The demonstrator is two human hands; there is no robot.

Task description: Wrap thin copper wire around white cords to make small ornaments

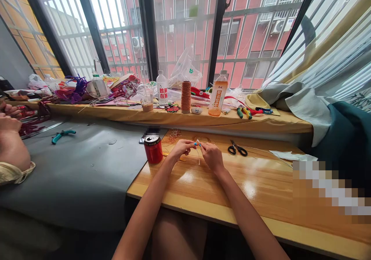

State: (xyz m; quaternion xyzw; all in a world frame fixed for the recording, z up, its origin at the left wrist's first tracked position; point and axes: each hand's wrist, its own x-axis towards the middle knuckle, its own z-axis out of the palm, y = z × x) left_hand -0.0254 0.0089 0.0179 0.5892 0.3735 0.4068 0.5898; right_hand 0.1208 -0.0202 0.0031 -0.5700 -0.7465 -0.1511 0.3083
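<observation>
Over the wooden table [185,182], my left hand [182,148] and my right hand [212,155] meet at the fingertips. Both pinch a small pale piece, and a thin white cord [198,157] hangs down between them. How the cord is joined to the piece is too small to tell. Beyond the fingers lies a loose tangle of thin copper-coloured wire [174,135]. Black-handled scissors [237,148] rest to the right of my right hand. A red can [153,149] stands left of my left hand.
On the window ledge [116,115] stand a cone of brown cord [186,97], an orange drink bottle [218,94], a clear bottle [161,87] and a cup [147,99]. Teal pliers [63,135] lie on the grey table. Another person's hands [10,115] are at the left edge.
</observation>
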